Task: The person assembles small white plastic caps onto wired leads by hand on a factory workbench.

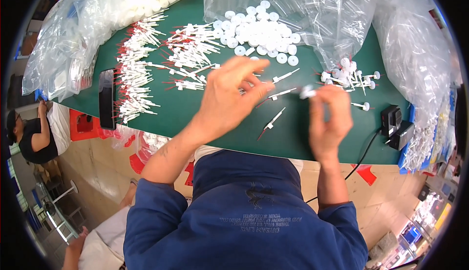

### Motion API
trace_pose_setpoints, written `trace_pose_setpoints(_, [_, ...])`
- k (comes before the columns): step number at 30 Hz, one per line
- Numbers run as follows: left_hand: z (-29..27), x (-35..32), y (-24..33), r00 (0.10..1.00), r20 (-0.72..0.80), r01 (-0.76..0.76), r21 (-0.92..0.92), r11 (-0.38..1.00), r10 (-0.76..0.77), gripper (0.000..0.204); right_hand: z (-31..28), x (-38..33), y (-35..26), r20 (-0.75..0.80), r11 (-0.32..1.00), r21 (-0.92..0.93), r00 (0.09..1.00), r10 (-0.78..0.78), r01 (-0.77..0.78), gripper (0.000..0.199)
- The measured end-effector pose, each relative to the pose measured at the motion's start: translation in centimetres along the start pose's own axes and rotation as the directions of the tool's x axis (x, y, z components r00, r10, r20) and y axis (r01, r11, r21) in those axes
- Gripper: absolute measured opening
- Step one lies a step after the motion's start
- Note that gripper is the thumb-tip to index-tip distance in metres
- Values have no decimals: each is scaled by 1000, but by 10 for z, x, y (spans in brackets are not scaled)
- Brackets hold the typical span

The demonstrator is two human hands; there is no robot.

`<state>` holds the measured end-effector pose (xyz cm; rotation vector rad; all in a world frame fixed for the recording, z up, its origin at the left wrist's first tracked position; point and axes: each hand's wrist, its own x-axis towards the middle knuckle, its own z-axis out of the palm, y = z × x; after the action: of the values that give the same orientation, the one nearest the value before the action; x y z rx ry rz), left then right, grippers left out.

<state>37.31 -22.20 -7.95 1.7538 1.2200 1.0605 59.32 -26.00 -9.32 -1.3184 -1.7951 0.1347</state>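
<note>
My left hand (227, 96) reaches over the middle of the table with thumb and forefinger apart. Close to it lie several thin white plastic sticks with red ends, one of them a loose stick (272, 123) nearer the table edge. Pinched in the fingers of my right hand (332, 118) is a small white piece with a round disc (307, 93), smeared by motion. Beyond both hands spreads a heap of white plastic discs (259, 31) with centre holes. A cluster of sticks fitted with discs (349, 77) sits just past my right hand.
Rows of white-and-red sticks (139, 70) cover the table's left side, beside a black phone (107, 99). Clear plastic bags (293, 6) line the far edge. Black adapters (395, 126) with a cable stand at right. Another person (39, 133) sits at far left.
</note>
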Motion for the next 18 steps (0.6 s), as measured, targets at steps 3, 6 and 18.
trace_pose_setpoints(3, [-3,15,-17,984,-1,-161,434,886,179,21,-20,16,10,-185,983,-171,982,29,-61,27])
trace_pose_setpoints(6, [2,22,-25,973,127,-229,674,703,194,20,-27,13,2,5,966,-257,999,-34,34,36])
trace_pose_setpoints(18, [-12,14,-16,1000,-14,14,101,995,-12,29,13,-17,-25,397,986,166,913,-90,25,19])
